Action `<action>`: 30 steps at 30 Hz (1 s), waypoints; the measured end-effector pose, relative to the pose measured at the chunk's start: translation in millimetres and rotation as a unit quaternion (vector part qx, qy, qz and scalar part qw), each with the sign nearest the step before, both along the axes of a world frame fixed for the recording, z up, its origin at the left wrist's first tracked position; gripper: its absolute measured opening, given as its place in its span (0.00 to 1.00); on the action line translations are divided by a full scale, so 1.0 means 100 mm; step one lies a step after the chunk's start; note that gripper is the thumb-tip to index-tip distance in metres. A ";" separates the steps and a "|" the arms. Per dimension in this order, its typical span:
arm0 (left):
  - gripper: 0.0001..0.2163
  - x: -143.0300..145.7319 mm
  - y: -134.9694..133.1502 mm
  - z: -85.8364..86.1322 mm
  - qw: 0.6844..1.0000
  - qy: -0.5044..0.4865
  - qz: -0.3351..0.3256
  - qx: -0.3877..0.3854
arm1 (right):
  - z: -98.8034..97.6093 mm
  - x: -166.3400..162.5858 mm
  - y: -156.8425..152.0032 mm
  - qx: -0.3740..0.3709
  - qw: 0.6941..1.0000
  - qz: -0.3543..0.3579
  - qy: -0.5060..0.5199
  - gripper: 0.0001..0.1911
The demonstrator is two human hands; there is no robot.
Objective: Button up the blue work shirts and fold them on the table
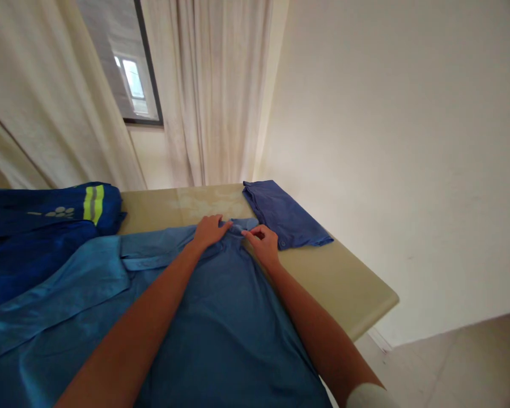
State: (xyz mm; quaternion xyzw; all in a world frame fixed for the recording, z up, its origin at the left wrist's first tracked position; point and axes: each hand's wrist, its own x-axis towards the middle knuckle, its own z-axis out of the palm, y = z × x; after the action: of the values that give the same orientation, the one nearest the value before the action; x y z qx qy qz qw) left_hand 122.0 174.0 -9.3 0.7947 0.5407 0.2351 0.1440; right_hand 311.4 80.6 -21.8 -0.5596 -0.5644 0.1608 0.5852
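A blue collared shirt [221,328] lies spread over the table, with its collar [68,289] toward the left. At its far edge my left hand [210,231] presses on the cloth, thumb and fingertips gripping a fold. Just to the right, my right hand [263,242] pinches the same edge between thumb and forefinger. A bit of bunched fabric shows between the two hands; its exact shape is too small to make out.
A folded dark blue garment [283,215] with a button lies at the table's far right. Darker blue workwear with a yellow reflective band [93,204] is piled at left. The beige table [344,283] ends at a rounded right corner, near a wall. Curtains [221,96] hang behind.
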 end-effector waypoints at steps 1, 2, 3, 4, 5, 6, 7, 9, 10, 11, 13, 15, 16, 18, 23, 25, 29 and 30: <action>0.27 0.01 0.02 -0.08 1.000 0.007 -0.007 0.004 | -0.03 0.01 0.03 -0.020 0.999 -0.014 0.038 0.17; 0.26 0.01 0.04 -0.15 1.000 0.009 -0.014 0.010 | -0.07 0.02 0.07 -0.041 0.996 -0.022 0.082 0.19; 0.24 0.00 0.04 -0.21 1.000 0.007 -0.019 0.016 | -0.11 0.04 0.10 -0.062 0.989 -0.025 0.129 0.22; 0.23 -0.02 0.04 -0.26 1.000 0.002 -0.023 0.021 | -0.15 0.06 0.14 -0.086 0.981 -0.022 0.174 0.26; 0.21 -0.03 0.04 -0.29 0.999 -0.004 -0.026 0.026 | -0.18 0.08 0.16 -0.112 0.971 -0.014 0.212 0.29; 0.20 -0.04 0.04 -0.31 0.999 -0.010 -0.027 0.030 | -0.20 0.10 0.18 -0.137 0.961 -0.002 0.239 0.31; 0.19 -0.05 0.04 -0.31 0.999 -0.020 -0.027 0.034 | -0.20 0.11 0.19 -0.158 0.955 0.010 0.253 0.32; 0.16 -0.06 0.06 -0.31 0.997 -0.055 -0.036 0.043 | -0.19 0.10 0.17 -0.180 0.952 0.028 0.244 0.35; 0.15 -0.07 0.07 -0.30 0.995 -0.083 -0.043 0.046 | -0.17 0.08 0.15 -0.184 0.956 0.034 0.224 0.37; 0.14 -0.07 0.08 -0.30 0.991 -0.114 -0.053 0.045 | -0.14 0.06 0.12 -0.182 0.963 0.038 0.194 0.38; 0.12 -0.07 0.09 -0.29 0.983 -0.167 -0.065 0.030 | -0.07 0.00 0.06 -0.168 0.979 0.034 0.106 0.39; 0.09 -0.07 0.07 -0.29 0.980 -0.185 -0.066 0.013 | -0.02 -0.06 0.00 -0.147 0.989 0.029 0.001 0.41; 0.11 -0.07 0.06 -0.29 0.981 -0.183 -0.068 0.011 | 0.00 -0.09 -0.02 -0.139 0.989 0.029 -0.047 0.41; 0.15 -0.07 0.05 -0.30 0.983 -0.169 -0.071 0.018 | 0.01 -0.13 -0.04 -0.128 0.984 0.033 -0.121 0.37; 0.17 -0.05 0.03 -0.32 0.992 -0.105 -0.062 0.014 | -0.09 -0.10 0.02 -0.100 0.979 0.014 -0.174 0.16; 0.17 -0.04 0.02 -0.32 0.992 -0.106 -0.068 0.005 | -0.13 -0.05 0.06 -0.110 0.982 -0.001 -0.152 0.15; 0.14 -0.05 0.03 -0.21 0.980 -0.194 -0.034 0.007 | -0.11 0.01 0.07 -0.102 0.986 -0.003 -0.131 0.17; 0.13 -0.06 0.04 -0.16 0.971 -0.237 -0.022 0.013 | -0.08 0.01 0.05 -0.084 0.987 -0.005 -0.137 0.17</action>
State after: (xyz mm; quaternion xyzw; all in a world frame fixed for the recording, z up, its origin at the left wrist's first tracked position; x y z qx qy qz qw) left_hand 115.7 177.6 -25.4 0.7299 0.4706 0.4204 0.2627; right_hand 312.5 85.6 -29.8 -0.6259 -0.6212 0.1264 0.4542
